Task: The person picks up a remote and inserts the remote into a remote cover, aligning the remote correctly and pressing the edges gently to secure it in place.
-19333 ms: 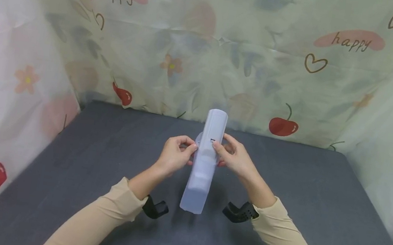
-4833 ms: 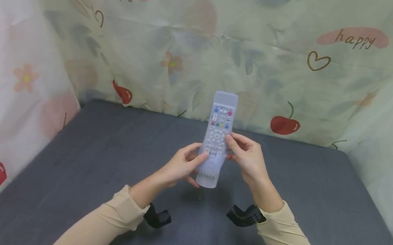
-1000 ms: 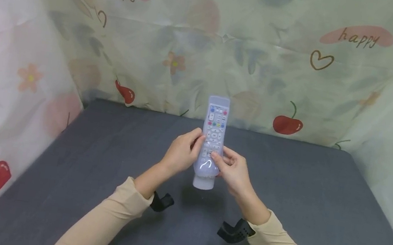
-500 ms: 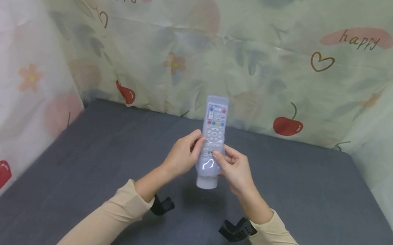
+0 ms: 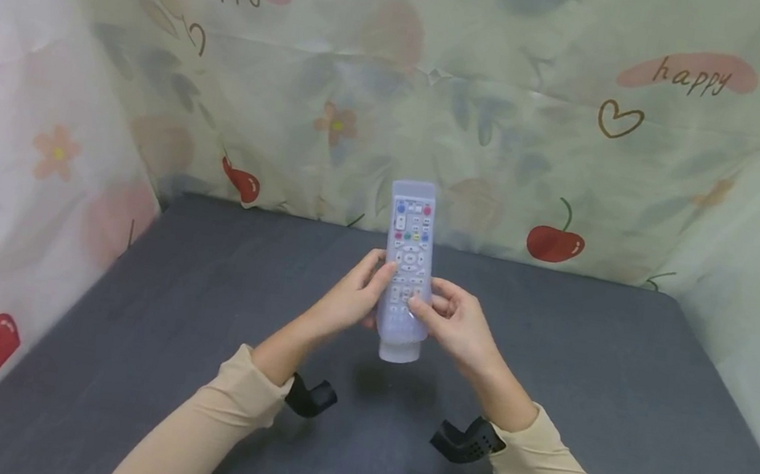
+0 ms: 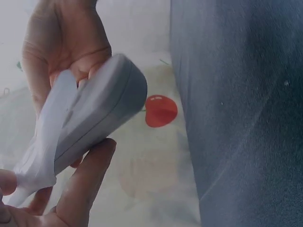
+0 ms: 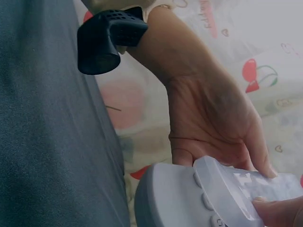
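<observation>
A remote control (image 5: 399,351) in a translucent cover (image 5: 401,325) is held up over the table, keypad facing the head camera. Its pale lower end sticks out past the cover's edge. In the left wrist view that edge of the cover (image 6: 60,99) stands away from the remote (image 6: 113,94). My left hand (image 5: 345,297) grips the left side at mid-length, thumb along the edge. My right hand (image 5: 458,325) pinches the lower right side, thumb on the front, fingers behind. In the right wrist view some buttons show beside the cover's lip (image 7: 227,194). The remote's back is hidden.
A dark grey table (image 5: 190,340) lies beneath both hands. Patterned cloth (image 5: 512,126) with cherries, hearts and "happy" lettering hangs at the back and sides. Black camera mounts (image 5: 468,440) project inward from both wrists.
Since 19.3 s ago the remote has turned from back to front. Over the last second it has shifted slightly left and up, and the bulging, shiny lower part of the cover has become flatter.
</observation>
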A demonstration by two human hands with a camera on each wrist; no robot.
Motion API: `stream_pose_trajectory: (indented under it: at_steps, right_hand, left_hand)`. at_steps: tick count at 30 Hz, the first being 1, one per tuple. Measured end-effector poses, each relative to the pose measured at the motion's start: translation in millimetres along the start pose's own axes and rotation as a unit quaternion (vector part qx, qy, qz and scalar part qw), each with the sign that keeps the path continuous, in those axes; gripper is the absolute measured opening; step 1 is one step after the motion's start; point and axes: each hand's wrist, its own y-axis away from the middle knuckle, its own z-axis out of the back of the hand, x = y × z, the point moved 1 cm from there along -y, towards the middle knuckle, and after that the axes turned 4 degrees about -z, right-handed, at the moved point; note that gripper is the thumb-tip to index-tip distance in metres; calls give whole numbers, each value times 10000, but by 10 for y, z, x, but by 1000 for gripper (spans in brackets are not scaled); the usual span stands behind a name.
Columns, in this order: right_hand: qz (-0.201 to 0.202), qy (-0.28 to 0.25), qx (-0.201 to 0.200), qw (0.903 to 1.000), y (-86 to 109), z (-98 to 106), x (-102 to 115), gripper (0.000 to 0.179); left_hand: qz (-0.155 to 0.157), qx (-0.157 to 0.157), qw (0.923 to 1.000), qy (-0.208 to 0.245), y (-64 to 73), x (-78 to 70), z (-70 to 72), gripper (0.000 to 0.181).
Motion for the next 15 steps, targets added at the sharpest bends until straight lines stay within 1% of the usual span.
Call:
stream_pose_trajectory:
  at_steps: [2,3,7,10,13,15]
  right_hand:
    - [-43,10,17,10000,2,7,-1,48]
    - [-66,15,31,10000,3,10,-5,48]
    - [-157,27,40,9999,7,6,-29,44]
    - [-164,20,37,9999,3,11,-39,40]
    - [-81,252,12,9996,-15,41,-27,39]
    - [-9,396,-99,9992,-32,74,-3,38]
  left_hand:
    - [-65,51,10000,45,4,5,-2,36]
    - [-81,28,9999,89,5,11,-2,36]
    - [-174,-41,9992,344,24,33,-10,37]
    - [-199,-7,9983,547,37,46,-12,41]
    - [-220,-9,9971,728,40,54,-2,42]
    - [-244,-30,9969,754,36,60,6,41]
